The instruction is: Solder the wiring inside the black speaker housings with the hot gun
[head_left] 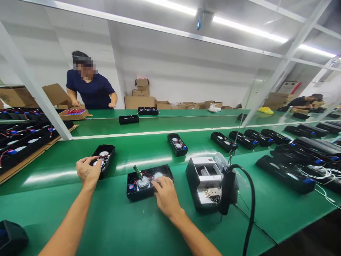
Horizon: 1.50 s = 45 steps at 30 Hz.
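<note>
My left hand (87, 170) grips the left side of a black speaker housing (109, 156), its fingers bent over the edge near two round silver speaker drivers. Closer to me, a second black speaker housing (145, 196) lies open side up on the green bench. My right hand (167, 196) is closed at its near right edge, fingertips beside one driver and partly hiding it. A small green circuit board (137, 172) stands tilted inside this housing, by the left driver (143, 182). Red wires and a blue part show there too.
Right of my right hand stands a black and silver machine (204, 185); a black electric screwdriver (227, 190) hangs before it on a cable. Another housing (177, 144) lies further back. Several housings line the right side; filled trays (29, 142) stand left. A co-worker (89, 83) stands opposite.
</note>
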Each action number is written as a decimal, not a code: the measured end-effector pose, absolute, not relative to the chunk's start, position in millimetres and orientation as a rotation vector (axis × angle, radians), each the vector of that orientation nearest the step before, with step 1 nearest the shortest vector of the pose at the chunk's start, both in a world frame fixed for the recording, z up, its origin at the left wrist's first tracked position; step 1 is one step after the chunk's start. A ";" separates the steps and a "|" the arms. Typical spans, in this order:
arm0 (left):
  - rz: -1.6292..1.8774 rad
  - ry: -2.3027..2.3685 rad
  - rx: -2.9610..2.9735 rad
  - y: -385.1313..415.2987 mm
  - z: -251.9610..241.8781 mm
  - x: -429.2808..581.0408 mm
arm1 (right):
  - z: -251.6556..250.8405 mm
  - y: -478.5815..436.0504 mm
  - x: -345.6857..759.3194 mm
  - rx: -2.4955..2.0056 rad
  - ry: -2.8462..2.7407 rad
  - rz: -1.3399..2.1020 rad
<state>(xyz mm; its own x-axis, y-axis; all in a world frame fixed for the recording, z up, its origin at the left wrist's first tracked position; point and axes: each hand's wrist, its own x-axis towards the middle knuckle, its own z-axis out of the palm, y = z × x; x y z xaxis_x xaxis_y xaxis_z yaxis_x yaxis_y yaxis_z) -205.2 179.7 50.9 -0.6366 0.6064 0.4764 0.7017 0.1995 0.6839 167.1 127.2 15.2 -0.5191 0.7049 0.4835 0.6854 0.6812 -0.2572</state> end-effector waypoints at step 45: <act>-0.761 -1.645 -2.557 20.2 9.4 -11.7 | 94.1 83.7 213.8 -0.895 -2.975 0.290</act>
<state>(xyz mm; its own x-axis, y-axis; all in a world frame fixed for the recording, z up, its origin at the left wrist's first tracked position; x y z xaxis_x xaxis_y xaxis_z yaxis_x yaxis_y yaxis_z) -11.7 20.2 9.4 0.3309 0.8547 0.3999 0.8581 -0.4489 0.2493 213.8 83.7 94.1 -0.8352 0.5490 -0.0326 0.5450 0.8181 -0.1837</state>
